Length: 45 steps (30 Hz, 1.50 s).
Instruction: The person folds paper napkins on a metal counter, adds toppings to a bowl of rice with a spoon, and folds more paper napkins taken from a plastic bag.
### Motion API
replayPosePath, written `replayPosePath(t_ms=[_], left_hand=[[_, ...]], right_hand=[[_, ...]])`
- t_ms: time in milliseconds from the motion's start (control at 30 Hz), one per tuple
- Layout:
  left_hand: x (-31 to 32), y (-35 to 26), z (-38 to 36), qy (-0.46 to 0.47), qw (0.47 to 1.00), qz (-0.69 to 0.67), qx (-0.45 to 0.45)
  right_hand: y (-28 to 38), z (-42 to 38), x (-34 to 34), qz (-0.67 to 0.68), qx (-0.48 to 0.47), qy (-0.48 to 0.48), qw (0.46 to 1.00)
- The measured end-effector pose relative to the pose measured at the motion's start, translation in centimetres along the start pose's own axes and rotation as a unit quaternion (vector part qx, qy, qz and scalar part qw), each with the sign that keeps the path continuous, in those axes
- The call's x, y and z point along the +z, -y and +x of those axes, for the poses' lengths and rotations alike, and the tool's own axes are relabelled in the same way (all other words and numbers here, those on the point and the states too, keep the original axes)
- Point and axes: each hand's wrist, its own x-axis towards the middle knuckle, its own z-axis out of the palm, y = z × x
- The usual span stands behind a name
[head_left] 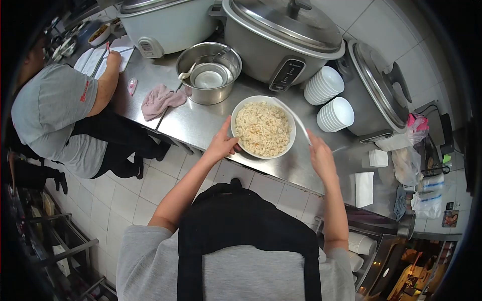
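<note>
A white bowl [234,116] heaped with rice [263,128] sits near the front edge of the steel counter. My left hand [221,143] grips the bowl's left side, its thumb by the rim and its fingers partly hidden below. In my right hand [321,153], closed round the handle, is a white rice paddle [296,119]; its far end touches the bowl's upper right rim and the edge of the rice.
Behind the bowl stand a steel pot [208,95] with a smaller bowl and ladle inside, and a large rice cooker [273,55]. Stacked white bowls [329,83] stand at right. A pink cloth [160,102] lies at left. A co-worker [55,108] writes on paper.
</note>
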Motion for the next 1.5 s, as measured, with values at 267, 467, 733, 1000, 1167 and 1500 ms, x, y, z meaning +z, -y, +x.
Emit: replayPosePath(t_ms=[267, 467, 733, 1000, 1167, 1500], left_hand=[[-0.1, 0.6, 0.2, 0.002, 1.0, -0.013, 0.001], [0.0, 0.1, 0.0, -0.002, 1.0, -0.016, -0.001], [0.7, 0.6, -0.1, 0.002, 0.998, -0.059, -0.004], [0.6, 0.5, -0.4, 0.006, 0.998, -0.058, -0.006], [0.2, 0.1, -0.4, 0.027, 0.996, -0.077, -0.038], [-0.5, 0.4, -1.3, 0.016, 0.995, -0.095, -0.038]], right_hand=[[2.9, -2.0, -1.9, -0.046, -0.017, 0.035, 0.998], [1.8, -3.4, -4.3, 0.004, -0.041, 0.079, 0.996], [2.2, -5.3, -2.0, 0.189, 0.031, 0.088, 0.977], [4.0, -4.9, -2.6, 0.162, -0.011, 0.156, 0.974], [3.5, -4.8, -4.5, 0.158, -0.063, 0.21, 0.963], [5.9, 0.2, -5.8, 0.225, 0.034, 0.118, 0.967]])
